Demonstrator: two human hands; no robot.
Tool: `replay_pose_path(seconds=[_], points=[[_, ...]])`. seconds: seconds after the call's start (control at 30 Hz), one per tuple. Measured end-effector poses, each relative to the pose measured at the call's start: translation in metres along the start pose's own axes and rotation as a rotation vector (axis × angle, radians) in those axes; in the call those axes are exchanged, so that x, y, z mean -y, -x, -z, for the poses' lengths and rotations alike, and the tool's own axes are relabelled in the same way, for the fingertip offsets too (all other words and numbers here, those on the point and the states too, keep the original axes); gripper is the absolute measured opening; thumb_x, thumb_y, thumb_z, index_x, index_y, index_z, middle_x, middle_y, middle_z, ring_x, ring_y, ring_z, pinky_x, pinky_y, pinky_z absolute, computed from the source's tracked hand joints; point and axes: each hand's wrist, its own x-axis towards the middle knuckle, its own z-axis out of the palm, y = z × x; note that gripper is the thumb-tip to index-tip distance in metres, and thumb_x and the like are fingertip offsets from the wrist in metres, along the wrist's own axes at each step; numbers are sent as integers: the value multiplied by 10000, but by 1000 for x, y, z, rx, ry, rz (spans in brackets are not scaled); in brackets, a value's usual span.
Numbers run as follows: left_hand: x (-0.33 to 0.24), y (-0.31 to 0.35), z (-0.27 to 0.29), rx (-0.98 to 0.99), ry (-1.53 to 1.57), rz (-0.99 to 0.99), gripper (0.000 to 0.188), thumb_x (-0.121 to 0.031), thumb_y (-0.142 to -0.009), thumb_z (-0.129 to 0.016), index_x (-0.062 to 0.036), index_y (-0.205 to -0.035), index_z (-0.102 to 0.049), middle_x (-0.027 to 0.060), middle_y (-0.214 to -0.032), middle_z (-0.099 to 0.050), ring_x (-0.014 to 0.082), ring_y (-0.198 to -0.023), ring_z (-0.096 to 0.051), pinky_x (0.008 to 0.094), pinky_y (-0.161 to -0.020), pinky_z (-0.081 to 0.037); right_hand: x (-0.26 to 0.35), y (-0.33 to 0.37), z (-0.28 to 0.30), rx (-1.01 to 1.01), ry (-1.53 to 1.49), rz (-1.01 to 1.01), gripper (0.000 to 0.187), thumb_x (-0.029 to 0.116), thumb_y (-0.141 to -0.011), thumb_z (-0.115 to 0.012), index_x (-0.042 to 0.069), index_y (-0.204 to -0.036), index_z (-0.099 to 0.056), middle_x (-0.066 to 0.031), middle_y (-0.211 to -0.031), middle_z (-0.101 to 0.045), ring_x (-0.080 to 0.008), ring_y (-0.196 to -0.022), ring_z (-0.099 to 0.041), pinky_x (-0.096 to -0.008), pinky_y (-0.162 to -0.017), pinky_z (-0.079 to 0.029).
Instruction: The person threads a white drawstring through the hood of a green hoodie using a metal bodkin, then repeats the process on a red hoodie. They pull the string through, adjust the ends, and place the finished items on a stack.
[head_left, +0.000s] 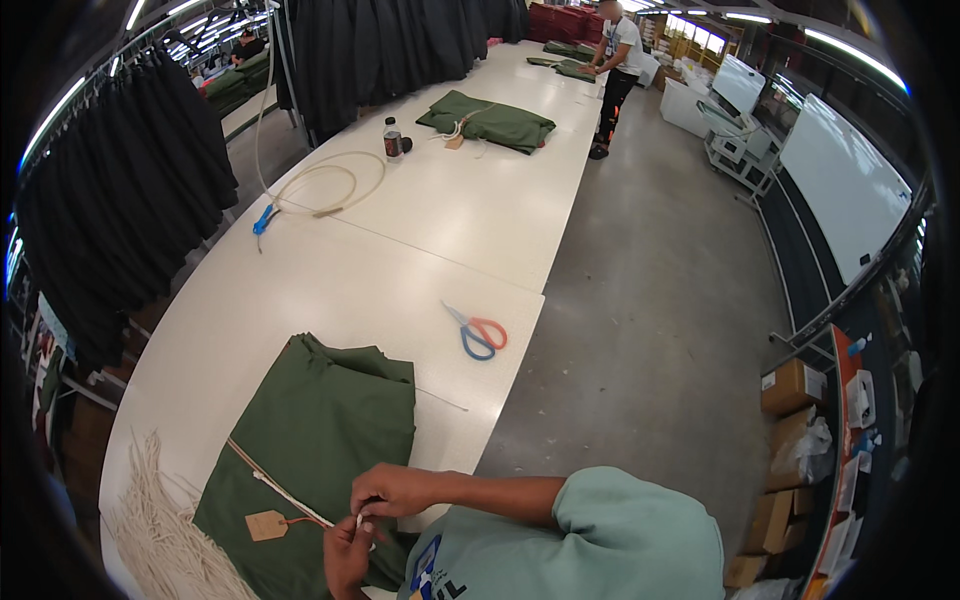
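A folded bundle of dark green cloth (320, 410) lies on the near end of the white table. Around it runs a cream cord (283, 492), and a brown cardboard tag (267, 525) hangs from a thin reddish string beside the cord. Over the bundle's right side, my left hand (346, 556) pinches the cord between thumb and fingers. Just above it, my right hand (388, 490) is closed on the cord's end, the fingertips of both hands nearly touching. Whether a knot lies between them is hidden.
Loose cream cords (165, 530) are heaped left of the bundle. Scissors (475, 331) with red and blue handles lie near the table's right edge. Farther off are an air hose (335, 205), a dark bottle (392, 139) and another tied green bundle (487, 121). A person (618, 60) stands at the far end.
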Motion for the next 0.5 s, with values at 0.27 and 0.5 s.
replay_pose_path(seconds=[0.27, 0.5], points=[[10, -9, 4, -338, 260, -119, 104, -107, -966, -611, -6, -987, -596, 57, -723, -660, 44, -509, -450, 205, -478, -350, -4, -22, -1, -107, 126, -18, 103, 61, -878, -678, 5, -963, -666, -137, -869, -662, -309, -771, -641, -380, -689, -493], [21, 0, 14, -381, 320, -112, 135, -105, -986, -582, 22, -941, -598, 84, -691, -632, 94, -468, -481, 223, -467, -397, -6, -35, -11, -207, 124, -8, 97, 67, -859, -673, -1, -923, -644, -160, -861, -661, -338, -778, -642, -403, -693, -498]])
